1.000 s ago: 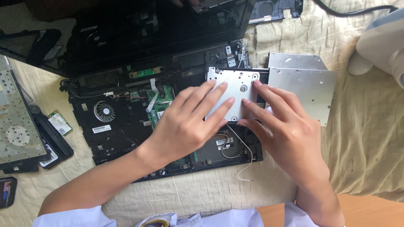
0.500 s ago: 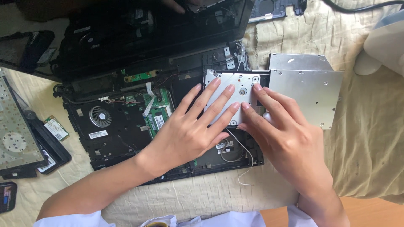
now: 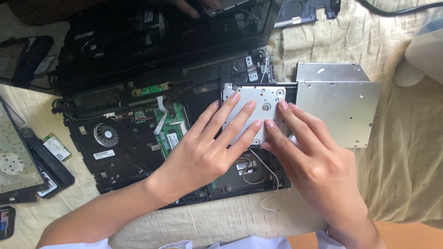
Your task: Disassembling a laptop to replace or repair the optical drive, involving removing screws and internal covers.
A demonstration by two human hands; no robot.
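Silver hard drive (image 3: 258, 108) unmoved, both hands still pressing

A bed covered with a wrinkled, pale-yellow quilted cloth (image 3: 406, 152) carries everything. Directly on it lie an opened black laptop base (image 3: 134, 152) with its fan and boards exposed, a flat silver optical drive (image 3: 337, 103) just to its right, and a small green circuit card (image 3: 57, 147) to its left. A black panel (image 3: 304, 10) rests at the top edge, near a black cable (image 3: 397, 10).
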